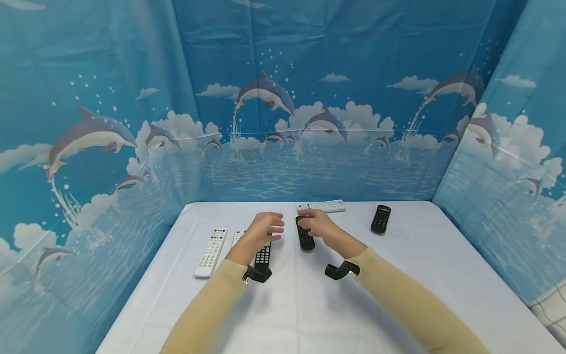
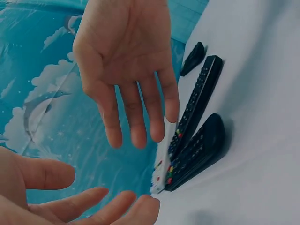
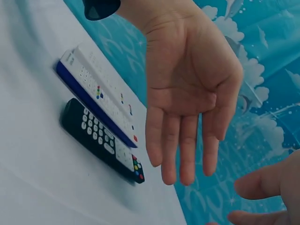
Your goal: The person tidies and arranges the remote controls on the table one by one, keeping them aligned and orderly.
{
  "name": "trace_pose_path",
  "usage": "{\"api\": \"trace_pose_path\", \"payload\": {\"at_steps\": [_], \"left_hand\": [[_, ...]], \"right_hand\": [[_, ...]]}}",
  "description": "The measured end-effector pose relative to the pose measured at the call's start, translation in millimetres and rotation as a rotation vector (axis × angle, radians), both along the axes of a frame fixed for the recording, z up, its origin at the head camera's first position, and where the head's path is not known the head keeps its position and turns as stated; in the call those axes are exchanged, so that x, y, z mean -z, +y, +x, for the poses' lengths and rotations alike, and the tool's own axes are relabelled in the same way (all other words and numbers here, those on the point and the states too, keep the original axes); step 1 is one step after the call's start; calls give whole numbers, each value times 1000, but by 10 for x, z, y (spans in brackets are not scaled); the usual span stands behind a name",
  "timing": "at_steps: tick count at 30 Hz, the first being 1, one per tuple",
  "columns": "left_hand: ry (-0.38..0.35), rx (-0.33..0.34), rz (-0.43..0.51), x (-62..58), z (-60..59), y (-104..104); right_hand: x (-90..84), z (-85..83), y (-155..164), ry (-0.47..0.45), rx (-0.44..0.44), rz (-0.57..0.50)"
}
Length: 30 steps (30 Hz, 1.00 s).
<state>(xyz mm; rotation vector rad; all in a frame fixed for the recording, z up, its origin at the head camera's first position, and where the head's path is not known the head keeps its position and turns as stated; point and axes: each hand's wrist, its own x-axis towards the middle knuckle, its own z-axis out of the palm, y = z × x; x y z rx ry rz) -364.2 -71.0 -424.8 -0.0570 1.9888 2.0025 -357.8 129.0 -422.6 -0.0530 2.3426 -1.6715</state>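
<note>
Middle white remote (image 1: 237, 237) partly behind left hand (image 1: 260, 231), sleeves (image 1: 208, 305) cropped, button labels (image 1: 211, 255) illegible

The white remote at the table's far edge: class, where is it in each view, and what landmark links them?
Head: white remote lies crosswise near the far edge of the table, beyond the right hand.
Left wrist: white remote lower middle, partly hidden by black remotes.
Right wrist: not in it; the two white remotes there appear to be others.
Shared landmark: blue sea-print curtain.

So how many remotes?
7. Left: outer white remote, part-hidden white remote, inner black remote. Middle: rear white remote, front black remote, long black remote (left wrist only). Right: lone black remote. More may be hidden.
</note>
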Motion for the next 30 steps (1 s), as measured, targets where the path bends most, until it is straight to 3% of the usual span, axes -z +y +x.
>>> {"api": "trace_pose_path", "payload": {"at_steps": [8, 13, 17, 24, 30], "left_hand": [[-87, -74, 175, 280, -24, 286], [-137, -114, 307, 426, -30, 371], [-157, -110, 353, 523, -23, 420], [-99, -74, 284, 661, -52, 507], [-76, -101, 206, 753, -99, 546]], "right_hand": [[228, -61, 208, -89, 109, -107], [349, -45, 295, -119, 103, -169], [447, -10, 349, -125, 92, -225], [584, -1, 350, -91, 95, -246], [668, -52, 306, -101, 119, -193]]}}
